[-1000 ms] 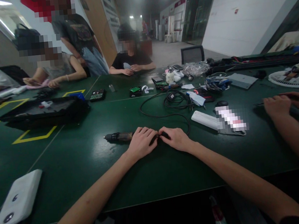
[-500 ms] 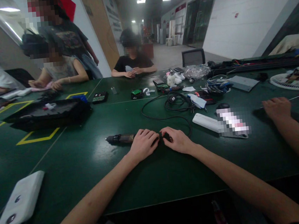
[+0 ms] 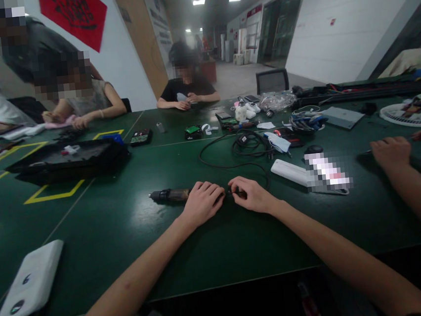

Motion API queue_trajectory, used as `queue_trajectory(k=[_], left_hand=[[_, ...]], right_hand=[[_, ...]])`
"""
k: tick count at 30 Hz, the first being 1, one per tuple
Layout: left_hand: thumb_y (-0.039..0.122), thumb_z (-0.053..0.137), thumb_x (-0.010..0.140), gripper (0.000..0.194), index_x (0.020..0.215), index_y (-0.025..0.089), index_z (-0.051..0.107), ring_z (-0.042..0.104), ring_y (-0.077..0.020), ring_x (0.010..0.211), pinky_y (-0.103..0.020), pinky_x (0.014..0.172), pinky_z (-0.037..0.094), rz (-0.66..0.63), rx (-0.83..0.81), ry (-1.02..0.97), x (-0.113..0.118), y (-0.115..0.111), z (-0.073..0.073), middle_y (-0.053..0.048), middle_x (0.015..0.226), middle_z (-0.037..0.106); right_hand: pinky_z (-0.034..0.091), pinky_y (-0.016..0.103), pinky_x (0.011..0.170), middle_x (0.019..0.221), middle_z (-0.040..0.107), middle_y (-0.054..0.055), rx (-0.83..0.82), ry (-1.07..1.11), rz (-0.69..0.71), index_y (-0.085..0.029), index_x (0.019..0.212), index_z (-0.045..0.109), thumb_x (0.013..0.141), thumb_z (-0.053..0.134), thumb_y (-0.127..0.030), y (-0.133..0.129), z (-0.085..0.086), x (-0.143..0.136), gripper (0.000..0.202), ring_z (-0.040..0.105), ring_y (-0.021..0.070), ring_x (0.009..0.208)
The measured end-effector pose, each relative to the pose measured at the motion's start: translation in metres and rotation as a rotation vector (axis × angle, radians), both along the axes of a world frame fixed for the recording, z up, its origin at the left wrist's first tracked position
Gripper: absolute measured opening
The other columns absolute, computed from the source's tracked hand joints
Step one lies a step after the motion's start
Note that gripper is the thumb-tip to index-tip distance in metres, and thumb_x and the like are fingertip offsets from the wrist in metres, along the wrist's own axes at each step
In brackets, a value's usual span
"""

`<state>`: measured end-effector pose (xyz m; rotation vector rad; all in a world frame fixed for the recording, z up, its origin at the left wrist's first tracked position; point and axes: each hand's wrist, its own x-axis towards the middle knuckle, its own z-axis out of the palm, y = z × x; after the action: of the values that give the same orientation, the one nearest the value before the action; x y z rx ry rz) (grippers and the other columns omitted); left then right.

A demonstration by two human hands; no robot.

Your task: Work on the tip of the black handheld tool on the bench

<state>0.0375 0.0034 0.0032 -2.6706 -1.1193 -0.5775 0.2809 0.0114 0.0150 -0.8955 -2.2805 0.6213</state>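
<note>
A dark, cylindrical power screwdriver (image 3: 173,195) with a narrow metallic tip lies flat on the glossy green tabletop (image 3: 190,259) in front of the person, its tip pointing left and its rear end beneath the left hand (image 3: 205,198), which is wrapped over it from above. The right hand (image 3: 250,194), just beside, seems to pinch a small black plug-like piece (image 3: 240,193) between thumb and curled fingers, though most of it is hidden. The step in hand looks like handling the connection at the tool's rear; whether the two parts touch cannot be told, and any fine adjustment there would call for a steady body and a light pinch. The screwdriver looks hard and smooth, with a black collar, while the thin, black, flexible cable (image 3: 259,148) loops loosely beyond the right hand
</note>
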Motion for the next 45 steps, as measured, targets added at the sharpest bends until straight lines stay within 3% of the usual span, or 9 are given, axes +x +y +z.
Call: queue_trajectory(k=[15, 45], left_hand=[[0.031, 0.052, 0.100, 0.020, 0.115, 0.023, 0.063, 0.061, -0.0251, 0.106, -0.044, 0.093, 0.041, -0.007, -0.030, -0.016, -0.0011, -0.0018, 0.0020, -0.007, 0.112, 0.071], [0.032, 0.051, 0.101, 0.019, 0.113, 0.021, 0.062, 0.061, -0.0242, 0.104, -0.043, 0.093, 0.041, 0.001, -0.035, -0.021, -0.0017, -0.0013, 0.0014, -0.006, 0.109, 0.071]], right_hand=[[0.046, 0.027, 0.069, 0.091, 0.064, 0.003, 0.019, -0.104, -0.055, -0.020, 0.101, 0.059, 0.096, 0.057, -0.020, 0.0004, -0.0077, -0.0026, 0.005, 0.058, 0.0153, 0.075], [0.049, 0.028, 0.073, 0.097, 0.065, 0.004, 0.029, -0.080, -0.068, -0.021, 0.101, 0.060, 0.096, 0.057, -0.022, -0.0008, -0.0071, -0.0018, 0.007, 0.060, 0.0161, 0.079]])
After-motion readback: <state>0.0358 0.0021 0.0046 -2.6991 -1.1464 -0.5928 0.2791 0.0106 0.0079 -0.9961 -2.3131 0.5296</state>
